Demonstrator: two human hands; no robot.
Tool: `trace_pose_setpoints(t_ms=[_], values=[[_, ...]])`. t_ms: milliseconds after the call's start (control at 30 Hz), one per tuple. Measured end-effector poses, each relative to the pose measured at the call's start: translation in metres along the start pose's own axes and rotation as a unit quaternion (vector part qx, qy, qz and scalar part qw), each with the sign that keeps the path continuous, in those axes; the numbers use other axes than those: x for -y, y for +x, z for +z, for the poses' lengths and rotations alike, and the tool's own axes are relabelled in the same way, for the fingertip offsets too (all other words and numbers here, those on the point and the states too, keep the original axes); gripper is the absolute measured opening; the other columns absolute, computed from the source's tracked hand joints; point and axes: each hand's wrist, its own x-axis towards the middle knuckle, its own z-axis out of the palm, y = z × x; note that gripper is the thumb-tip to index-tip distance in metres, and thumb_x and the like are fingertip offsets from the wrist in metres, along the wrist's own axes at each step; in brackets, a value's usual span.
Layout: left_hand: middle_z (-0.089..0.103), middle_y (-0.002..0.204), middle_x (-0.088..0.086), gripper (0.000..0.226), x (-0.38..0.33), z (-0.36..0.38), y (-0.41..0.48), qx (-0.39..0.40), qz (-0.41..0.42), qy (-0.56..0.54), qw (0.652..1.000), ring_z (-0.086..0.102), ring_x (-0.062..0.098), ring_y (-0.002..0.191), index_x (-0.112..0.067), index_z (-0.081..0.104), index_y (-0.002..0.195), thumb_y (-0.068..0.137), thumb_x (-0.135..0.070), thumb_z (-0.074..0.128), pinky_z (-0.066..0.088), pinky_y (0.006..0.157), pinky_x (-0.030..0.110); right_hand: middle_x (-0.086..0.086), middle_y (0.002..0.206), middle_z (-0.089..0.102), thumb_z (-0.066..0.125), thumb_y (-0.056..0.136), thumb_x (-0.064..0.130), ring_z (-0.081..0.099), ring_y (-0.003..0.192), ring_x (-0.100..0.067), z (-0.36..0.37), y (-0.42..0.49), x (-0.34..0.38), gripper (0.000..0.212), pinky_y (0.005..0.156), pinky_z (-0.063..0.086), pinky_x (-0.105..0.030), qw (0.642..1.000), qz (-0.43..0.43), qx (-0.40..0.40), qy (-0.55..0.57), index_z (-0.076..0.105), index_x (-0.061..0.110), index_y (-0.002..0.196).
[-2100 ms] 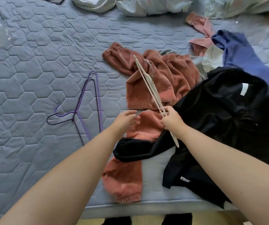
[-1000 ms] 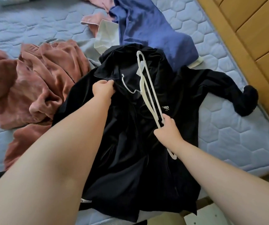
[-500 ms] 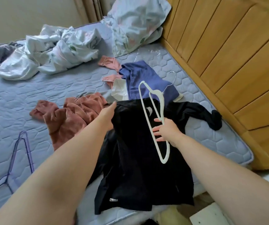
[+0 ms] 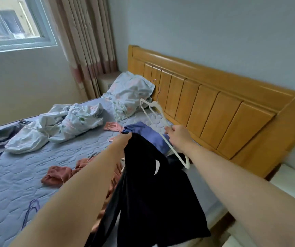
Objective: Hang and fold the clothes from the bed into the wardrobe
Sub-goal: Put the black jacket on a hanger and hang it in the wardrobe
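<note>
My left hand (image 4: 123,140) grips the top of a black garment (image 4: 154,198), which hangs lifted above the bed (image 4: 18,179). My right hand (image 4: 178,135) holds a white plastic hanger (image 4: 158,129) by one arm, tilted, just right of the garment and apart from it. A blue garment (image 4: 148,135) lies on the bed behind the black one. A rust-pink garment (image 4: 59,174) lies crumpled to the left, partly hidden by my left arm. A small pink piece (image 4: 113,126) lies further back.
A purple wire hanger (image 4: 30,213) lies on the quilt at lower left. Crumpled white bedding (image 4: 57,125) and a pillow (image 4: 128,94) sit toward the back. A wooden headboard (image 4: 214,104) runs along the right. Curtains (image 4: 88,41) and a window (image 4: 9,22) are behind.
My left hand has raised the black garment off the bed. My right hand lifted the white hanger up and to the right. My head tilted up, bringing headboard, wall and window into view.
</note>
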Motion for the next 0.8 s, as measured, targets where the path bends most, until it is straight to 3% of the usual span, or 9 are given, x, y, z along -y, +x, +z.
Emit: trace_pose_setpoints(t_ms=[67,167,267,333,433,500,600,700,800], values=[[0.056,0.128,0.017,0.051,-0.026,0.003,-0.024,0.008,0.030,-0.047,0.998,0.056,0.035,0.116,0.000,0.046,0.130,0.095,-0.036,0.055,0.048,0.096,0.043,-0.006,0.070,0.058,0.039,0.101,0.028,0.054,0.066,-0.023,-0.023,-0.013,0.019,0.036,0.063,0.039,-0.032,1.000,-0.012,-0.017,0.001,0.062,0.005,0.087],[0.059,0.115,0.008,0.048,-0.068,0.013,-0.051,0.014,0.070,-0.056,0.996,0.058,0.028,0.108,-0.004,0.050,0.123,0.095,-0.043,0.052,0.047,0.095,0.037,-0.003,0.060,0.056,0.038,0.100,0.020,0.049,0.053,-0.016,-0.069,-0.027,0.044,0.032,0.055,0.039,-0.028,0.998,-0.024,-0.050,0.015,0.061,0.012,0.079],[0.059,0.085,0.002,0.031,-0.108,0.027,-0.082,0.039,0.100,-0.088,0.990,0.058,0.013,0.075,-0.012,0.055,0.089,0.097,-0.041,0.048,0.051,0.062,0.021,0.002,0.063,0.058,0.044,0.097,0.010,0.048,0.056,-0.011,-0.119,-0.039,0.060,0.034,0.052,0.035,-0.025,0.994,-0.038,-0.099,0.023,0.062,0.015,0.069],[0.055,0.078,-0.001,0.030,-0.132,0.037,-0.099,0.050,0.118,-0.109,0.986,0.053,0.009,0.066,-0.014,0.051,0.082,0.100,-0.038,0.045,0.047,0.045,0.017,0.006,0.060,0.052,0.046,0.096,0.008,0.042,0.053,-0.010,-0.149,-0.045,0.067,0.032,0.048,0.031,-0.023,0.988,-0.056,-0.140,0.021,0.063,0.018,0.070],[0.054,0.084,0.001,0.028,-0.162,0.049,-0.119,0.049,0.156,-0.098,0.982,0.055,0.017,0.075,-0.010,0.056,0.103,0.101,-0.034,0.042,0.048,0.066,0.026,0.004,0.056,0.045,0.050,0.095,0.011,0.035,0.050,-0.012,-0.187,-0.051,0.070,0.022,0.042,0.028,-0.020,0.977,-0.067,-0.186,0.080,0.068,0.024,0.089],[0.054,0.083,0.002,0.035,-0.177,0.056,-0.129,0.052,0.192,-0.077,0.977,0.055,0.020,0.080,-0.005,0.054,0.122,0.100,-0.029,0.040,0.047,0.075,0.034,0.002,0.055,0.040,0.054,0.094,0.025,0.034,0.051,-0.013,-0.207,-0.055,0.064,0.019,0.048,0.028,-0.024,0.968,-0.055,-0.206,0.134,0.071,0.021,0.086],[0.052,0.078,-0.001,0.025,-0.195,0.069,-0.141,0.069,0.206,-0.097,0.971,0.053,0.015,0.067,-0.012,0.056,0.092,0.100,-0.029,0.039,0.048,0.064,0.031,0.000,0.054,0.039,0.055,0.090,0.049,0.035,0.049,-0.014,-0.231,-0.057,0.049,0.042,0.051,0.030,-0.027,0.959,-0.033,-0.237,0.152,0.069,0.018,0.066],[0.055,0.073,0.000,0.029,-0.213,0.079,-0.154,0.076,0.192,-0.162,0.965,0.054,0.013,0.064,-0.017,0.051,0.075,0.100,-0.027,0.040,0.049,0.050,0.025,0.000,0.050,0.043,0.058,0.086,0.053,0.038,0.047,-0.016,-0.250,-0.054,0.031,0.051,0.051,0.032,-0.028,0.959,-0.004,-0.239,0.152,0.062,0.015,0.054],[0.058,0.065,0.001,0.036,-0.227,0.083,-0.150,0.094,0.181,-0.210,0.956,0.058,0.015,0.061,-0.015,0.057,0.067,0.099,-0.023,0.045,0.049,0.063,0.025,-0.003,0.052,0.045,0.057,0.087,0.050,0.039,0.047,-0.019,-0.258,-0.050,0.013,0.052,0.051,0.032,-0.030,0.966,0.026,-0.232,0.112,0.057,0.016,0.047]])
